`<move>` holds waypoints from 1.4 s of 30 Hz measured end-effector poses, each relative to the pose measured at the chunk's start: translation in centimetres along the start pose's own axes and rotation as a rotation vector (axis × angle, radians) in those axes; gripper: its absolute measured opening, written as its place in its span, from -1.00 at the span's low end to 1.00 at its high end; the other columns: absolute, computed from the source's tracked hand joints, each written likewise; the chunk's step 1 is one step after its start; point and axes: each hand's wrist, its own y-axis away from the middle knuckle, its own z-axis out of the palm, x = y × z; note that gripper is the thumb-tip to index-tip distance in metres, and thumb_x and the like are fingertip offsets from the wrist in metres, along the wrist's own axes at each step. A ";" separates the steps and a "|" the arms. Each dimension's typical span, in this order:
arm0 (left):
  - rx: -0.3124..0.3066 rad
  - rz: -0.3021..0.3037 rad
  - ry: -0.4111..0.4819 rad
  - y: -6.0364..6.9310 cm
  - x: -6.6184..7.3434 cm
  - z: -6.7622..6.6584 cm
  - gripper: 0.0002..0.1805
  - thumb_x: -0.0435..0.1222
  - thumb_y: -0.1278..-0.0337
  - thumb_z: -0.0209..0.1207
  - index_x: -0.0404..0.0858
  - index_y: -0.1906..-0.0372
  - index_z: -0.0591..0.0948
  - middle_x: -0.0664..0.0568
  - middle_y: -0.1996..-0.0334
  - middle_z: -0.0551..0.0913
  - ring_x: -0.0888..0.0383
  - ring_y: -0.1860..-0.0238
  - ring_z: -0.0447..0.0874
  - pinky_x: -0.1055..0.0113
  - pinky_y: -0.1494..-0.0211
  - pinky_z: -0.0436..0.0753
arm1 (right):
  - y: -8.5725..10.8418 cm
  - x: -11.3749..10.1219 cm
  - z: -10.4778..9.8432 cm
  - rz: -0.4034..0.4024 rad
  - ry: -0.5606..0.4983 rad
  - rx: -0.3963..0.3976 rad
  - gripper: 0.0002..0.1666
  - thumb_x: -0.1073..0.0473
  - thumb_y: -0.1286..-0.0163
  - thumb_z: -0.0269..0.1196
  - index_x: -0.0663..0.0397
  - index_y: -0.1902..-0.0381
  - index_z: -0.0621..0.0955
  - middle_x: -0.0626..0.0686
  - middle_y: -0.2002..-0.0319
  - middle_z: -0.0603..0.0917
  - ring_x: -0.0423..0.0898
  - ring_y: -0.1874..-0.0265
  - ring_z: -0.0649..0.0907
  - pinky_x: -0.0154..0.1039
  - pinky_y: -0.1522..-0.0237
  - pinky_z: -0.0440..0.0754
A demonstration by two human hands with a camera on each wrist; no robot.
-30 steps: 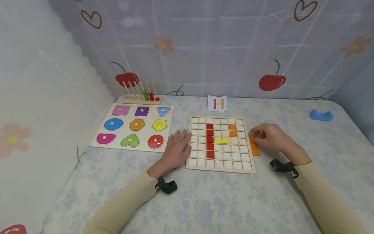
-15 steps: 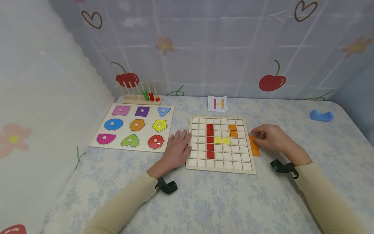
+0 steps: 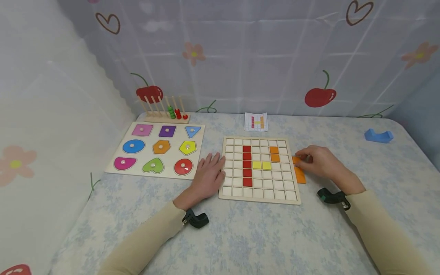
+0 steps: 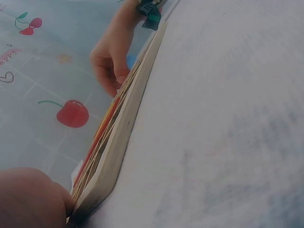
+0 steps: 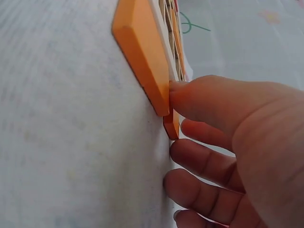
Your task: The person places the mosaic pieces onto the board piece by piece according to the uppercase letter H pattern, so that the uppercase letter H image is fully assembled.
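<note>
The wooden grid board lies in mid-table in the head view. Several red tiles form a column on it, with two yellow tiles and two orange tiles to their right. My left hand rests with extended fingers against the board's left edge. Beside the right edge lie loose orange tiles, seen close up in the right wrist view. There my right hand pinches the far orange tile between thumb and index finger; the contact is partly hidden.
A small pattern card lies behind the board. To the left are a shape-puzzle board and a peg stand with beads. A blue curved block sits at the far right. A patterned curtain hangs behind the table.
At the right edge of the board, the pinched orange tile has shifted slightly away from the other loose ones, toward the back. My left hand stays in place.
</note>
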 end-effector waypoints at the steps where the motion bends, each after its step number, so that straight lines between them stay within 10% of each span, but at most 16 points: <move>1: -0.001 0.000 0.002 0.0 0.0 0.0 -0.40 -0.18 -0.51 -0.07 -0.29 -0.54 0.32 -0.23 -0.58 0.22 -0.26 -0.64 -0.01 -0.27 -0.62 -0.01 | 0.0 0.0 0.0 -0.010 0.001 0.006 -0.65 0.23 -0.27 0.43 0.32 0.03 0.74 0.17 0.25 0.72 -0.11 0.40 0.57 -0.24 0.36 0.57; 42: 0.001 0.006 0.005 0.0 -0.2 0.1 -0.40 -0.18 -0.51 -0.08 -0.28 -0.54 0.32 -0.22 -0.58 0.22 -0.26 -0.64 -0.01 -0.27 -0.62 -0.01 | -0.2 -0.2 -0.5 0.071 -0.035 -0.088 -0.62 0.21 -0.37 0.34 0.29 -0.08 0.67 0.13 0.25 0.67 -0.09 0.39 0.54 -0.22 0.34 0.56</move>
